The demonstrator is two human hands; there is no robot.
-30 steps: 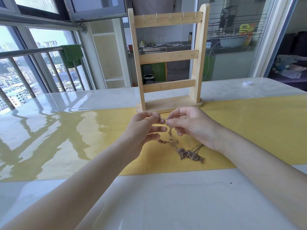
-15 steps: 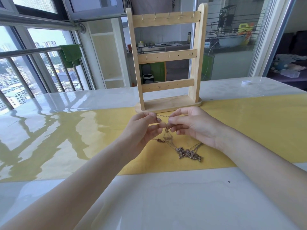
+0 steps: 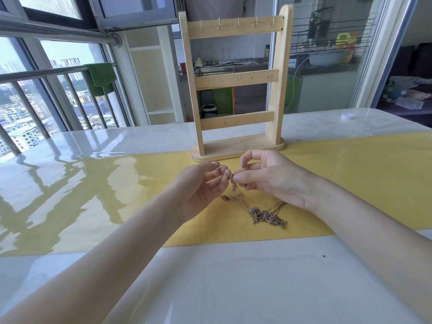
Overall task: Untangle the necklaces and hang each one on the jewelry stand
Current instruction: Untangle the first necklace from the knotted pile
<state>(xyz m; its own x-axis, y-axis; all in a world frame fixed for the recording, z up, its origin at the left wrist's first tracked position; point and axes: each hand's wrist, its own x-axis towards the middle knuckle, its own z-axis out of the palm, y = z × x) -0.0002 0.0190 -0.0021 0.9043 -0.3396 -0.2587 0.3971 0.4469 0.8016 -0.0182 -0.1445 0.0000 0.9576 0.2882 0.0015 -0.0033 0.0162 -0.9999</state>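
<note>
A tangle of thin gold-coloured necklaces (image 3: 261, 212) lies on the yellow table runner (image 3: 350, 183), with one end lifted off it. My left hand (image 3: 201, 185) pinches a chain near its top end. Just to its right, my right hand (image 3: 266, 176) pinches the same lifted strand between thumb and fingertips, the index finger raised. The two hands almost touch, a little above the runner. Right behind them stands the wooden jewelry stand (image 3: 236, 80), three bars with small hooks, no necklace on any hook.
The glossy white table (image 3: 233, 288) stretches toward me. A small white cap (image 3: 347, 116) sits at the table's far right. A window railing with a green cloth (image 3: 101, 77) is at the left, glass doors behind the stand.
Both hands stayed in front of the stand and kept working the lifted strand. The right index finger has lifted off the chain. The pile on the runner has barely shifted.
</note>
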